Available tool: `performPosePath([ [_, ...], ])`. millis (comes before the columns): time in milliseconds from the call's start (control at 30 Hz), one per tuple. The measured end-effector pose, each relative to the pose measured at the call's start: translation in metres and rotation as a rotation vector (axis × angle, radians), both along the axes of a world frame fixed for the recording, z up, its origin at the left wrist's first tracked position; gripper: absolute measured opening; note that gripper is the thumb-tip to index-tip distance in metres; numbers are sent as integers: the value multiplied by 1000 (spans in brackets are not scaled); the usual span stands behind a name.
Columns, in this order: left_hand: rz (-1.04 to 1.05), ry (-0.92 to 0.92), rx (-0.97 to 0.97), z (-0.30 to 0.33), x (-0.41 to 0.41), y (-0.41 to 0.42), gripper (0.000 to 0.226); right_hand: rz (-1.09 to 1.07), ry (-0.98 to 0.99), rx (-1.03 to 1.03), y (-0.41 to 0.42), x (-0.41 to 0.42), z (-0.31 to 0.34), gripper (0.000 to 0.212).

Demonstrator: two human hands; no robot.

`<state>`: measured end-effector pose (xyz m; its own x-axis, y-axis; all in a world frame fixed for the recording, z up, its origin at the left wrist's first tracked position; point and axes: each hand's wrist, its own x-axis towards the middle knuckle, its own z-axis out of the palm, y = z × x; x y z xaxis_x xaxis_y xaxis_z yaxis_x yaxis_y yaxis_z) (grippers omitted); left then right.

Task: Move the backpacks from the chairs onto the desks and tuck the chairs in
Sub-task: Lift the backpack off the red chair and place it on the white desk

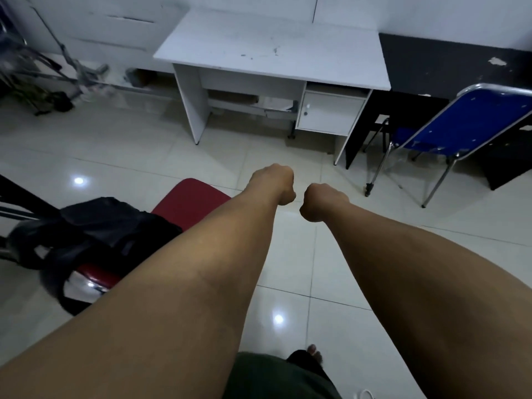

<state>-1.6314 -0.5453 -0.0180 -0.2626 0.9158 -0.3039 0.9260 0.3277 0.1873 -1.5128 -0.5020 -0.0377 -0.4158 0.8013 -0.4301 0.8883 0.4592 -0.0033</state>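
Both forearms reach forward, left hand (275, 180) and right hand (319, 201) clenched into empty fists side by side. Near left, a black backpack (95, 234) lies on a red chair (190, 198). Farther off stands a white desk (273, 50), a blue chair (460, 125) to its right.

Small office or study room: white bench (273, 50) with lockable cabinet (331, 113), black bench (449, 61) at right, folding blue chair (460, 125), glossy tiled floor (288, 269).
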Motion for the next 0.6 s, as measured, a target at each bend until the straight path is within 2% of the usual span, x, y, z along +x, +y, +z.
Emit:
performPosePath([
  [267,7,-6,-35,-1,-80,-40,30,46,18,-11,-35,-84,0,4],
  [600,25,-56,-37,6,-119,-58,36,144,35,-29,-52,-141,0,12],
])
